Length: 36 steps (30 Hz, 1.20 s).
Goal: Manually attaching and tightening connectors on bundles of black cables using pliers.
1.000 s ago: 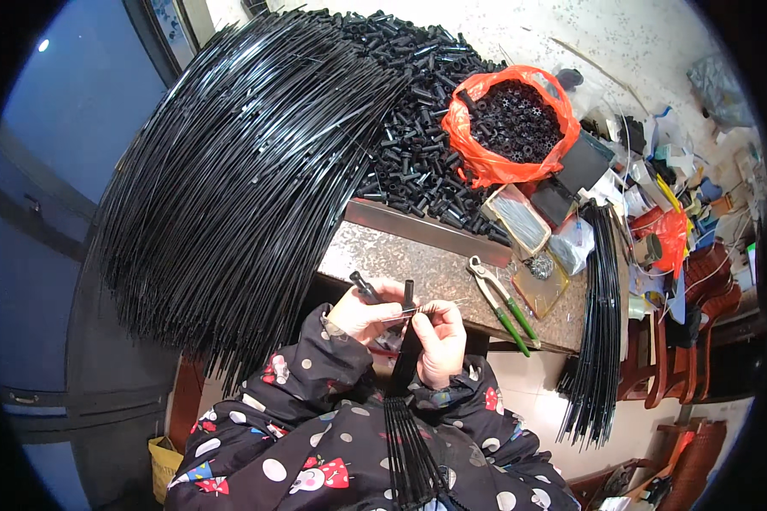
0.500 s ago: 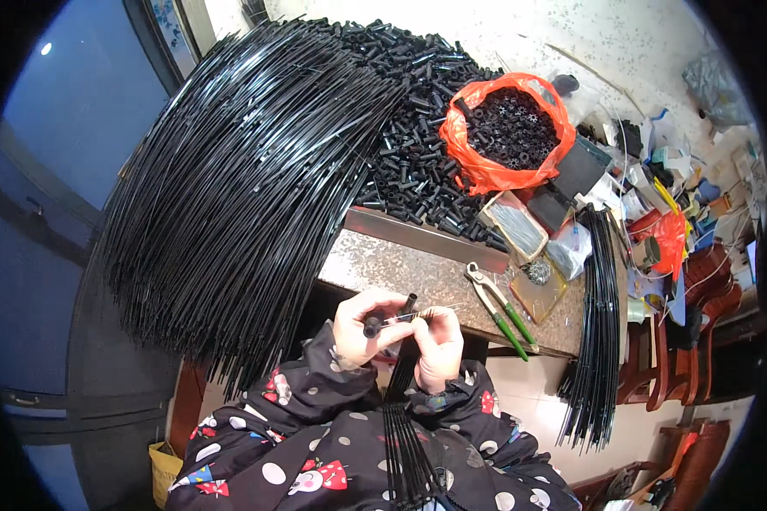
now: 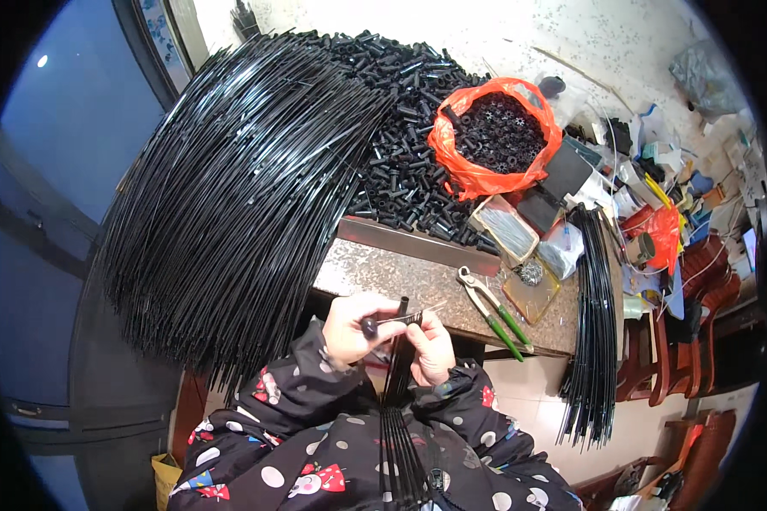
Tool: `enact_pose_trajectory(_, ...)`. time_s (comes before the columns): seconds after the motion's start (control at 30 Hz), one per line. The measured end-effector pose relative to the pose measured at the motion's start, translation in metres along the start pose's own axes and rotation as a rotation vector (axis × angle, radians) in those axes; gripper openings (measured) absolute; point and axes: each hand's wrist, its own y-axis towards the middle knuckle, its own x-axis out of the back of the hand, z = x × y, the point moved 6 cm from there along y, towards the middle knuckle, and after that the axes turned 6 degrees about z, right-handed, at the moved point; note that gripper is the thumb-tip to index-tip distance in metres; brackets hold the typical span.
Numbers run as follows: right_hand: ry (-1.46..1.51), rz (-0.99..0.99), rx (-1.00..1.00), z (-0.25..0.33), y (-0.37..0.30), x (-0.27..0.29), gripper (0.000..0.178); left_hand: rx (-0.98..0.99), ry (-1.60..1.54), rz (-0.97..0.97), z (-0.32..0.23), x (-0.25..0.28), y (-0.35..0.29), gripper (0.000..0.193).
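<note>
In front of my body, my left hand (image 3: 349,332) is closed around a black plastic tube (image 3: 369,329) with a wide round end. A second short black tube end (image 3: 404,304) pokes up by its fingertips; whether it is the same part I cannot tell. My right hand (image 3: 433,347) pinches a thin wire (image 3: 394,320) that runs across between both hands. Below the hands, a small bunch of thin black rods (image 3: 400,443) hangs down over my lap, its upper ends partly hidden behind the fingers.
A huge heap of black rods (image 3: 230,196) lies left. Behind the metal bar (image 3: 418,247) are piled black tubes (image 3: 400,145) and a red bag (image 3: 452,162) of small black parts. Green-handled pincers (image 3: 494,315), a wire box (image 3: 507,230) and another rod bundle (image 3: 595,324) lie right.
Both hands have shifted slightly left and down in the picture, along with a small tilt of the whole view. The right hand's fingers have closed lower beside the rods.
</note>
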Motion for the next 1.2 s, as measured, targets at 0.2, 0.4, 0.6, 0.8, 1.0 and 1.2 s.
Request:
enact_pose_trajectory(0.2,-0.014,0.248,-0.144,-0.006,-0.010,-0.014,0.029,0.273,-0.452,0.237,0.034,-0.004,-0.008,0.019)
enact_pose_trajectory(0.4,0.239,0.295,-0.338,-0.014,-0.011,-0.011,0.031,0.174,-0.419,0.277,0.036,0.001,-0.002,0.018)
enact_pose_trajectory(0.6,0.110,0.371,-0.363,-0.007,-0.021,-0.022,0.028,-0.200,-0.592,0.622,0.025,-0.015,0.005,0.019)
enact_pose_trajectory(0.8,0.065,0.181,-0.341,-0.002,-0.038,-0.021,0.026,0.059,-0.324,0.370,0.019,-0.010,-0.005,0.009)
enact_pose_trajectory(1.0,0.013,0.075,-0.098,0.003,-0.033,-0.016,0.013,0.089,-0.372,0.356,0.017,-0.021,-0.007,0.013)
enact_pose_trajectory(1.2,-0.066,0.015,0.061,-0.002,-0.036,-0.017,0.007,0.156,-0.371,0.305,0.018,-0.018,-0.012,0.014)
